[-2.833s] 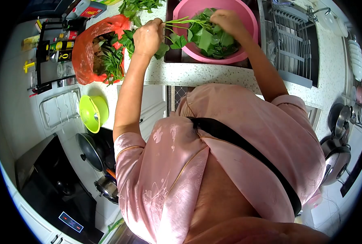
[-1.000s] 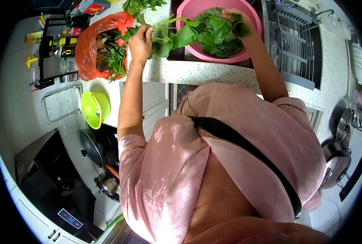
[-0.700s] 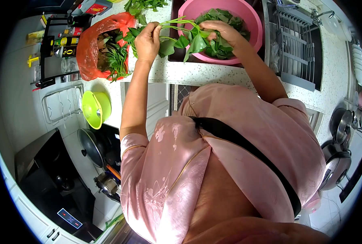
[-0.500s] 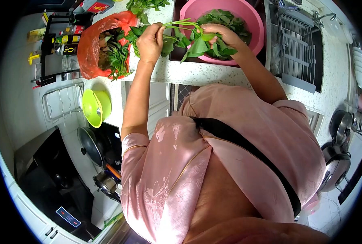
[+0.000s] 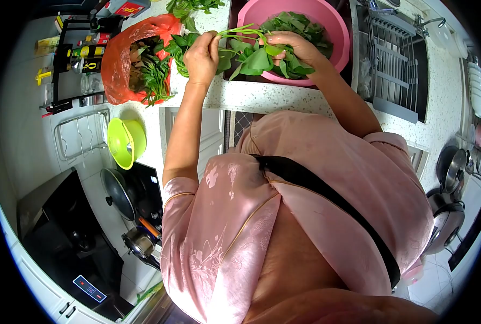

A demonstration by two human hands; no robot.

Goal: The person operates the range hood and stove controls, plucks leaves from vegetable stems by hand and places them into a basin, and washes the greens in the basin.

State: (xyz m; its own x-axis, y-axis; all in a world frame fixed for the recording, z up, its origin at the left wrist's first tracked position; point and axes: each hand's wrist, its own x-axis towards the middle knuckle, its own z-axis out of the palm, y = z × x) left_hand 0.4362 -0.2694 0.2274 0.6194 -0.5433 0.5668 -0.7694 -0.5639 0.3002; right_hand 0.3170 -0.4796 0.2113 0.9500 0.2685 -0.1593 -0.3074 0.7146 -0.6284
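Observation:
My left hand [image 5: 201,57] is closed in a pinch on the green stems of some leafy greens [image 5: 254,62]. The stems run across to my right hand [image 5: 297,45], whose thumb and fingers close on them too. Broad green leaves hang below between both hands. Under my right hand stands a pink basin [image 5: 344,40] with a heap of loose leaves [image 5: 300,25] in it. Left of my left hand, an open red plastic bag [image 5: 116,70] holds more leafy greens [image 5: 155,81].
More greens [image 5: 192,7] lie on the speckled countertop [image 5: 262,97] at the back. A dish rack [image 5: 394,65] stands at the right. To the left are a lime-green bowl [image 5: 135,135], a bottle rack [image 5: 62,59], a lidded pan [image 5: 117,194] and a pot [image 5: 139,241].
The hanging leaves have shifted a little between my hands. Both hands keep nearly the same place and their hold on the stems.

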